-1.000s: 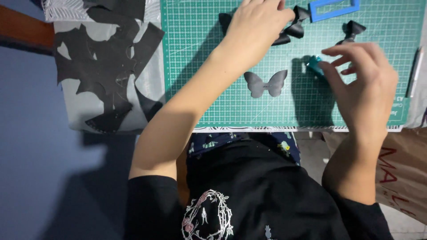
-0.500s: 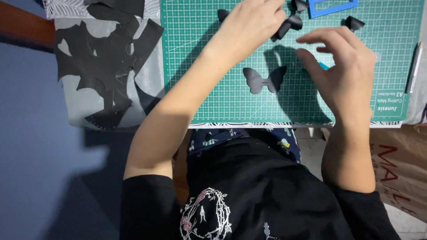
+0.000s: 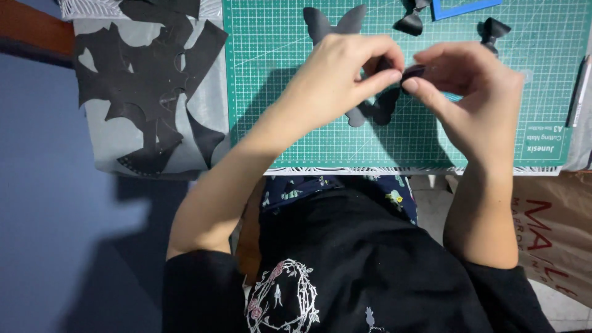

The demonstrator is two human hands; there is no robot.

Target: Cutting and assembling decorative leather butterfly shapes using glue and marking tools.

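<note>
Both of my hands meet over the green cutting mat (image 3: 277,123). My left hand (image 3: 345,71) and my right hand (image 3: 475,86) pinch a small black paper piece (image 3: 412,72) between their fingertips, just above a black paper butterfly (image 3: 376,111) lying on the mat. Another flat black butterfly cutout (image 3: 333,21) lies at the mat's far edge, above my left hand. Two folded black paper bows, one bow (image 3: 410,23) and a second bow (image 3: 492,29), sit at the far side near my right hand.
Black paper scraps with cut-out holes (image 3: 145,86) lie on a grey sheet left of the mat. A blue frame-like thing (image 3: 459,7) sits at the top edge. A pen-like tool (image 3: 579,92) lies at the mat's right edge. A brown paper bag (image 3: 555,240) stands lower right.
My left hand came back from the far bows toward the mat's middle. My right hand moved left to meet it, and both now pinch the small black piece over the butterfly.
</note>
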